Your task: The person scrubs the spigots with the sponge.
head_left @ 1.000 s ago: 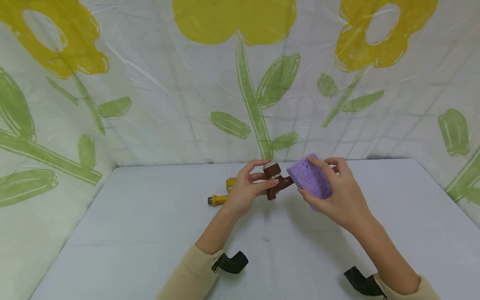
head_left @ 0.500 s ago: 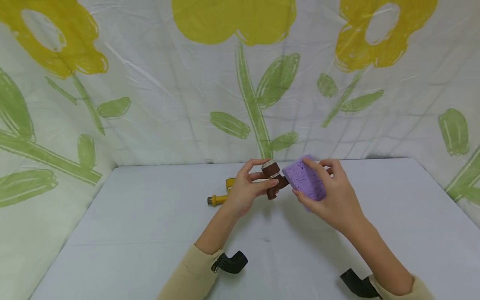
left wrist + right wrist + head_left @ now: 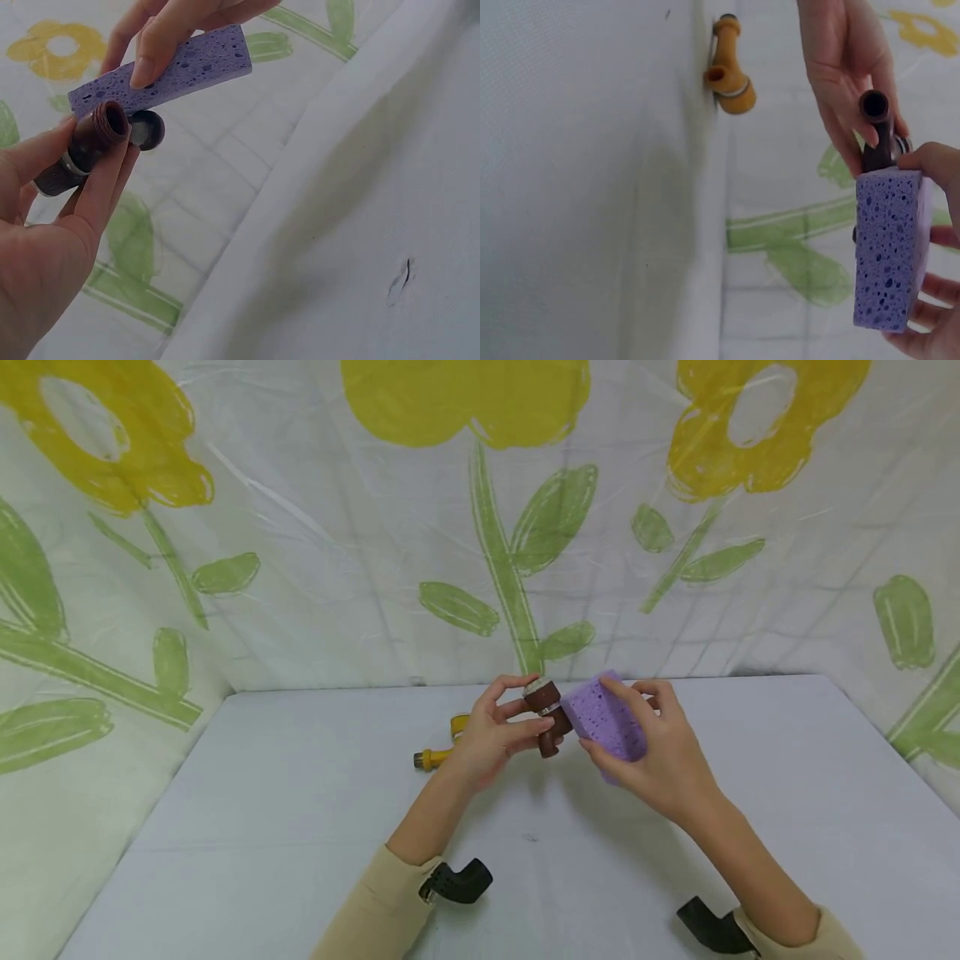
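Above the far middle of the table, the left hand pinches a brown pipe fitting between thumb and fingers, while the right hand grips a purple sponge by its edges, pressed against it. The fitting looks stiff, light and smooth, best held at its stem; the sponge is soft. A yellow fitting lies at far left

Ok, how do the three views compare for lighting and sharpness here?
Head view: bright and even, soft shadows under the arms on the table, the backdrop bowed by the wide lens. Left wrist view: dim, the brown fitting and purple sponge fairly sharp, the left hand soft up close. Right wrist view: dim and hazy, the yellow fitting slightly soft.
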`<state>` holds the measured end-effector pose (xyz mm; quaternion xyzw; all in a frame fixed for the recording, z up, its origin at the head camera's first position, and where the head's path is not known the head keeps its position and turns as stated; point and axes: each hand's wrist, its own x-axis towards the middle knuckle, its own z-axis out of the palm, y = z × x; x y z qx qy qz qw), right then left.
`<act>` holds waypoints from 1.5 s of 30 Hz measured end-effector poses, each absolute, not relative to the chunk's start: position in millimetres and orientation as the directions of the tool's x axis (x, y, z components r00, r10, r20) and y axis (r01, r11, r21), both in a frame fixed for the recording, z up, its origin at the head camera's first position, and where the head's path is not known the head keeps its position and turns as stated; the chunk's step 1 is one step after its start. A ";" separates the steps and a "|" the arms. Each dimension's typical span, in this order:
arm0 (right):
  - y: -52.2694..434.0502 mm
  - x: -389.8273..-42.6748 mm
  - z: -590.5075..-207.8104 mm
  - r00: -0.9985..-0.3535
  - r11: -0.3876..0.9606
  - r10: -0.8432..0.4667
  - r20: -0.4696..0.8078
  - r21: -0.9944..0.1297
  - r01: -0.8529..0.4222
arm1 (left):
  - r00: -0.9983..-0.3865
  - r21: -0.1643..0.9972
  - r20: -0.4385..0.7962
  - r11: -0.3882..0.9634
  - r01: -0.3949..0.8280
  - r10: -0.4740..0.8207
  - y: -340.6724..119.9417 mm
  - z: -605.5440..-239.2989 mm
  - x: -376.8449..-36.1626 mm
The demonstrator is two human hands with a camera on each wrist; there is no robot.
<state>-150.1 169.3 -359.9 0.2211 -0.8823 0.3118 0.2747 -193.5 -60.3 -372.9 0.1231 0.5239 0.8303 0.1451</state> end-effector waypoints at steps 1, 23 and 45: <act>168.9 -150.1 -360.5 -0.756 0.701 -0.217 0.618 -0.440 -0.561 | -0.926 0.899 0.055 -0.423 -0.117 0.373 -60.8 -372.6 -193.6; 168.5 -153.1 -362.9 -0.741 0.657 -0.236 0.629 -0.459 -0.599 | -0.924 0.867 0.096 -0.487 -0.106 0.371 -62.9 -372.1 -194.0; 164.7 -154.0 -370.7 -0.733 0.582 -0.275 0.623 -0.498 -0.642 | -0.926 0.879 0.103 -0.468 -0.086 0.363 -62.8 -374.1 -193.7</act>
